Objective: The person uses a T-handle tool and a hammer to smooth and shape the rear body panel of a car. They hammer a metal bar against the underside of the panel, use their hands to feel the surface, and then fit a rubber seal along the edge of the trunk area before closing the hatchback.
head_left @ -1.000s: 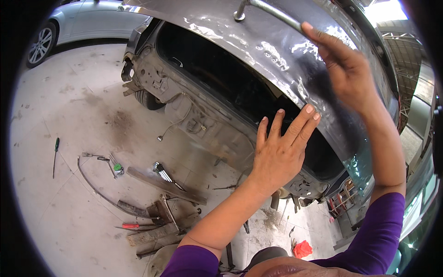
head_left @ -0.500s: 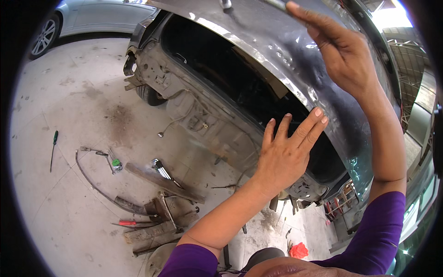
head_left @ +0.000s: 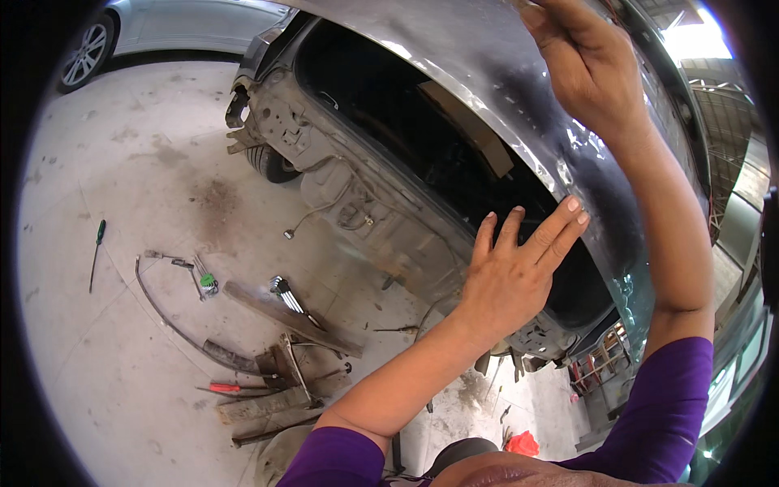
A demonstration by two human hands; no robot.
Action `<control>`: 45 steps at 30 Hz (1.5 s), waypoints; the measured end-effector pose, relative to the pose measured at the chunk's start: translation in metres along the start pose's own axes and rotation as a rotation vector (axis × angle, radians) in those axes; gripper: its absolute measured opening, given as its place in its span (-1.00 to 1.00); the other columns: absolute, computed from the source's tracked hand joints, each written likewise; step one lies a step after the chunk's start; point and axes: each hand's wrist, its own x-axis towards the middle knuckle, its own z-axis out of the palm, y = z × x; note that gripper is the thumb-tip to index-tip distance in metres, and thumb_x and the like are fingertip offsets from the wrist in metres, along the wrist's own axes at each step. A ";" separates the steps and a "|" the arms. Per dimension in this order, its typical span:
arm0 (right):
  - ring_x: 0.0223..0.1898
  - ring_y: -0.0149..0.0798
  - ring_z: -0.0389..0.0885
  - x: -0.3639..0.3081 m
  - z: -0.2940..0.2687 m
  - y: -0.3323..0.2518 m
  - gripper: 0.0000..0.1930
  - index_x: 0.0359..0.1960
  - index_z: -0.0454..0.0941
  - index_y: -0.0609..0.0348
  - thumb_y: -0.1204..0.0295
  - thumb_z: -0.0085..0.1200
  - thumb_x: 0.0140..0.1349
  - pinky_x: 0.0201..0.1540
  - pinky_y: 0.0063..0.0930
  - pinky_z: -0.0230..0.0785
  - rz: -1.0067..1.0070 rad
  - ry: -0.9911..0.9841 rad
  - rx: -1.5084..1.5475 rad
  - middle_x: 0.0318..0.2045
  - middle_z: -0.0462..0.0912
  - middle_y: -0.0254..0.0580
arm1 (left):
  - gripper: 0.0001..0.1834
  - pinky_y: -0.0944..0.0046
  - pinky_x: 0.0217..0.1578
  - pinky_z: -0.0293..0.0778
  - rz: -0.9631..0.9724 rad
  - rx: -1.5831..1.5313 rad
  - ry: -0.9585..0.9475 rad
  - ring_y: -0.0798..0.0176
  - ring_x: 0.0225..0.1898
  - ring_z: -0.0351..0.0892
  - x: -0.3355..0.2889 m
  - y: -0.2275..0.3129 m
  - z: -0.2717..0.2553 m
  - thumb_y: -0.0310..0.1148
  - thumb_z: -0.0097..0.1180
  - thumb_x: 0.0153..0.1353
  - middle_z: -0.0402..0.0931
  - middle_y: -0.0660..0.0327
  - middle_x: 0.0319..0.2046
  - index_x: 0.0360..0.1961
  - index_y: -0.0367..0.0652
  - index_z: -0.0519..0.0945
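A dark grey, dented car boot lid (head_left: 600, 170) is raised across the upper right, with a rippled, shiny patch along its lower edge. My left hand (head_left: 511, 280) is stretched out, its fingertips at that edge and its other fingers over the dark boot opening (head_left: 389, 114). Higher up, in front of the lid, my right hand (head_left: 588, 69) is closed, fingers curled together at the frame's top. What it grips is cut off by the upper rim. Below the opening is the car's bare rear panel (head_left: 357, 195), with a loose cable hanging from it.
On the concrete floor lie a green-handled screwdriver (head_left: 99, 235), a red-handled screwdriver (head_left: 227, 388), hex key sets (head_left: 286, 294), a curved hose (head_left: 174, 329) and wooden blocks (head_left: 251, 406). A red cloth-like thing (head_left: 522, 443) lies lower right. A silver car (head_left: 191, 28) stands far left.
My right hand has moved up slightly, and the metal rod earlier at its fingers is now out of view. The left hand stays at the lid's edge; the whole view has shifted a little.
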 end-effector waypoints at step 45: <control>-0.12 -0.20 0.66 0.002 -0.011 0.006 -0.67 0.07 0.52 0.16 0.60 -0.10 0.28 -0.04 -0.42 0.45 -0.181 0.127 0.092 -0.06 0.64 -0.05 | -0.30 -0.09 0.06 0.34 -0.011 -0.026 0.016 0.05 -0.01 0.44 0.000 -0.002 0.000 -0.41 0.13 0.06 0.07 0.43 0.38 0.29 0.13 0.31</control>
